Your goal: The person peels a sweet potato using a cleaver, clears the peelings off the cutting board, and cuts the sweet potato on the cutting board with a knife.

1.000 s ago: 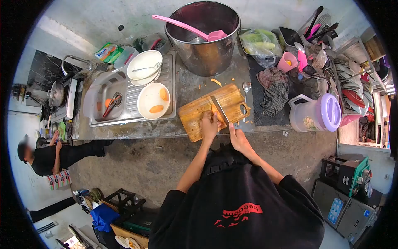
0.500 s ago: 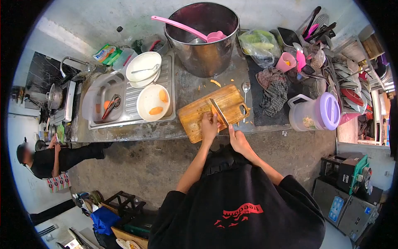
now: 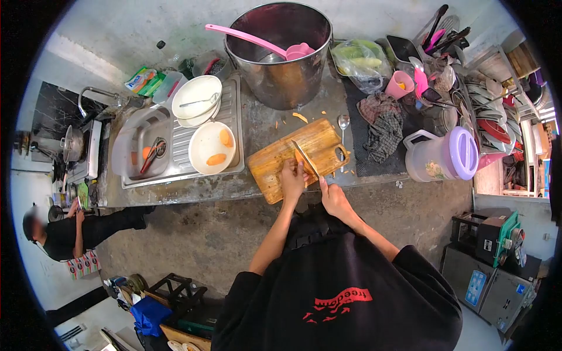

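On the wooden cutting board, my left hand has its fingers closed on an orange carrot, mostly covered by the hand and the blade. My right hand grips the handle of a knife, its fist hiding most of that handle. The blade slants across the board, close beside the left fingertips and against the carrot. Left of the board, a white bowl holds two peeled orange pieces. A spoon lies behind the board's handle end, and peel scraps are scattered on the counter.
A large metal pot with a pink dipper stands behind the board. To the left are stacked bowls and a sink. On the right sit a cloth and a lidded pitcher. Another person stands far left.
The view has shifted slightly. The knife has moved a little against the carrot, with both hands keeping their grips on the board. Nothing else has visibly moved on the counter.
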A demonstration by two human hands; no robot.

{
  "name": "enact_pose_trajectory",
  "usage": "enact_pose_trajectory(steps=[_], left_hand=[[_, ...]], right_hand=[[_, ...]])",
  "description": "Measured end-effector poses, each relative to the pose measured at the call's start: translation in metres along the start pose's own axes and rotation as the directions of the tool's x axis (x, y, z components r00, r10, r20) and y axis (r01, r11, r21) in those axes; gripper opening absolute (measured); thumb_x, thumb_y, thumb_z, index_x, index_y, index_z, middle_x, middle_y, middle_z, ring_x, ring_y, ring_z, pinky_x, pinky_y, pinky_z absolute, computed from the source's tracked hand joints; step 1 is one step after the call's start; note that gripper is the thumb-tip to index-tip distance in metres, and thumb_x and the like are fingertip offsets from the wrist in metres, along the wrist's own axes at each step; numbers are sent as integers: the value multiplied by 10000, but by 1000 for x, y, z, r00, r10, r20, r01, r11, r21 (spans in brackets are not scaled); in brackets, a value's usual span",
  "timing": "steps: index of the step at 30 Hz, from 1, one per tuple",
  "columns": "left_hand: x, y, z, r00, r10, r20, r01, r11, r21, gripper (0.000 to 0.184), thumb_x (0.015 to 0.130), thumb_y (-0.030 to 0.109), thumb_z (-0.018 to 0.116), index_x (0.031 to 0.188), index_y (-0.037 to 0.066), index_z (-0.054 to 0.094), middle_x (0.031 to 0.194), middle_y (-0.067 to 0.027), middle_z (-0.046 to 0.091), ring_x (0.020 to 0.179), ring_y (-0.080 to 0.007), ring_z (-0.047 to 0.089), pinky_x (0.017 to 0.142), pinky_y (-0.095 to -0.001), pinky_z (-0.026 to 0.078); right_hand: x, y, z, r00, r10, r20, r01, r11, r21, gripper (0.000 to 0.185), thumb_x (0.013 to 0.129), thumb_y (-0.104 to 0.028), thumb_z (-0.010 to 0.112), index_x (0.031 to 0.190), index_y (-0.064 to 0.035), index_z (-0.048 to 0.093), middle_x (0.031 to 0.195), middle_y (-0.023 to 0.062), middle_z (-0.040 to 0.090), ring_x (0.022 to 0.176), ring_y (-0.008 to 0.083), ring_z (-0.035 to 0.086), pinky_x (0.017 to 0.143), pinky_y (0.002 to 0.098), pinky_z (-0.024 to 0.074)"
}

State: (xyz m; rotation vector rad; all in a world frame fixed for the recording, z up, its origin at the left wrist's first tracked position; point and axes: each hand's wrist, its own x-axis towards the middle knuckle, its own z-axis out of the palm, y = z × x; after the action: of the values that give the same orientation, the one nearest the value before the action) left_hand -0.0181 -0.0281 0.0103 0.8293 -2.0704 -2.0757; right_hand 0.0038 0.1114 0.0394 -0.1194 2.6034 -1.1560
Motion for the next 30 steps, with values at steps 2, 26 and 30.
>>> enact_pose_trajectory(steps=[2, 26, 30], left_hand=[[0, -2, -2, 1000, -8, 2, 8, 1000, -20, 296, 935, 156, 556, 1080, -94, 496, 743, -149, 638, 624, -171, 661, 526, -286, 561], [2, 6, -11, 997, -24, 72, 27, 999, -42, 243, 931, 161, 570, 1014, -66, 546, 666, -106, 630, 569, -114, 614, 487, -264, 491], [14, 31, -33, 971, 224, -88, -175, 908, 380, 233, 906, 185, 594, 794, -19, 579, 599, -92, 572, 522, -150, 579, 496, -303, 442]], right_hand=[[-2, 1, 2, 1000, 12, -19, -12, 1000, 7, 580, 970, -372, 437, 628, 88, 525, 677, 361, 539, 727, 530, 548, 659, 552, 447], [-7, 7, 18, 943, -246, -223, 210, 962, -172, 505, 942, -329, 516, 598, 39, 483, 578, 303, 526, 547, 490, 530, 492, 541, 428], [-8, 5, 21, 954, -196, -225, 160, 973, -168, 500, 936, -326, 532, 593, 34, 475, 568, 299, 519, 512, 476, 521, 459, 531, 417]])
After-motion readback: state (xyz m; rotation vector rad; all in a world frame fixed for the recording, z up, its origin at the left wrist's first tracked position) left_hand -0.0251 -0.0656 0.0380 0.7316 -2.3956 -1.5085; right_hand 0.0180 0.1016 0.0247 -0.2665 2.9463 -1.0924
